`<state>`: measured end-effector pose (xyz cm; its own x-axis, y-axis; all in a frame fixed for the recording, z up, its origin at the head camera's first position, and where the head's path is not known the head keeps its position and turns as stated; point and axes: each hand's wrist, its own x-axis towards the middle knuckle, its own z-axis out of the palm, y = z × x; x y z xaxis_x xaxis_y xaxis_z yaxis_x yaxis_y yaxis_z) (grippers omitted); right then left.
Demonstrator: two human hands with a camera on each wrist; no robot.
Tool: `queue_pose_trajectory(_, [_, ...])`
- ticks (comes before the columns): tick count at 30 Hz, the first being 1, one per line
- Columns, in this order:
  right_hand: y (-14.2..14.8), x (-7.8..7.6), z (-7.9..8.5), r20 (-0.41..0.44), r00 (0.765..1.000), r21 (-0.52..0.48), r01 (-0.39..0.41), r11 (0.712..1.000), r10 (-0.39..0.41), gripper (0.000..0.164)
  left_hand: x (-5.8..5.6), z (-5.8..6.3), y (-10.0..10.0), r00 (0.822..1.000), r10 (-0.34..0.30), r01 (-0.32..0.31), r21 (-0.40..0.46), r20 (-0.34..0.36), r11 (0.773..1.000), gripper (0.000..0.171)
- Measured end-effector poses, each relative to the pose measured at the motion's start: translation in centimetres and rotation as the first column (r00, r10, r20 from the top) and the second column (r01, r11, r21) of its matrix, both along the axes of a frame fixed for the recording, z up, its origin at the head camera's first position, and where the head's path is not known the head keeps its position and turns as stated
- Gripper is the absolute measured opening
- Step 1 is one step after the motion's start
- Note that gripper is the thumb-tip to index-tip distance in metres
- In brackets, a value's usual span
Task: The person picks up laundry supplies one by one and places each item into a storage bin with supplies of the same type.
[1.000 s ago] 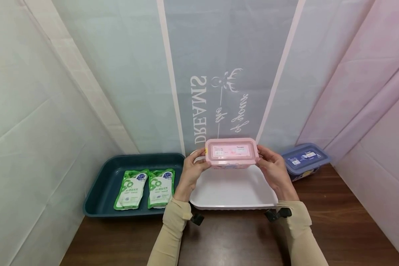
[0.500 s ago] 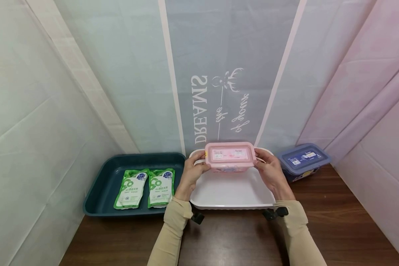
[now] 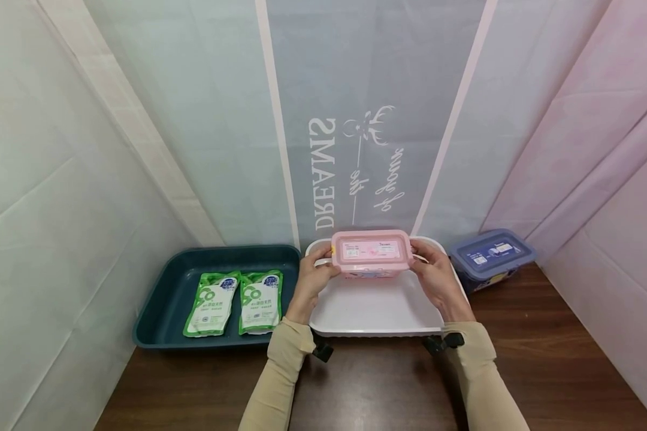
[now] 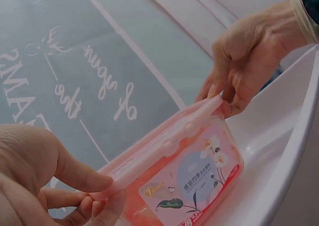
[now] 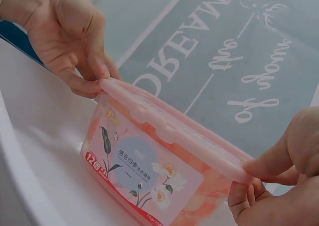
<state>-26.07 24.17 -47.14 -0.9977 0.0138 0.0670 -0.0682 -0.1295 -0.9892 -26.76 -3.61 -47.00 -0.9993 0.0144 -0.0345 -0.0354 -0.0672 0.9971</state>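
A pink lidded plastic box (image 3: 372,251) with a flower label on its front is held between both hands over the back of a white tray (image 3: 377,311). At the lid's left end, my left hand (image 3: 311,281) pinches the rim between thumb and fingers. My right hand (image 3: 437,278) pinches the opposite end the same way. In the left wrist view the box (image 4: 189,176) is inside the tray's wall (image 4: 294,141), its lid on. The right wrist view shows the label (image 5: 139,166) and pinkish contents through the clear side.
Left of the white tray stands a dark green tray (image 3: 162,311) with two green-and-white pouches (image 3: 212,304) lying in it. A blue lidded box (image 3: 493,257) sits on the brown table (image 3: 561,347) at the right. A printed curtain (image 3: 356,90) hangs close behind.
Both hands have lowered the pink box slightly toward the white tray, and it has shifted a little left. The pinch at both ends stays the same.
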Motion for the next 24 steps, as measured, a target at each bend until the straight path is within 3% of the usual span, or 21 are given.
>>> queue_pose_trajectory(24, [0.04, -0.3, -0.69, 0.028, 1.0, 0.01, -0.006, 1.0, 0.006, 0.053, 0.31, -0.19, 0.66, 0.997, 0.043, -0.035, -0.119, 0.063, 0.992, 0.06])
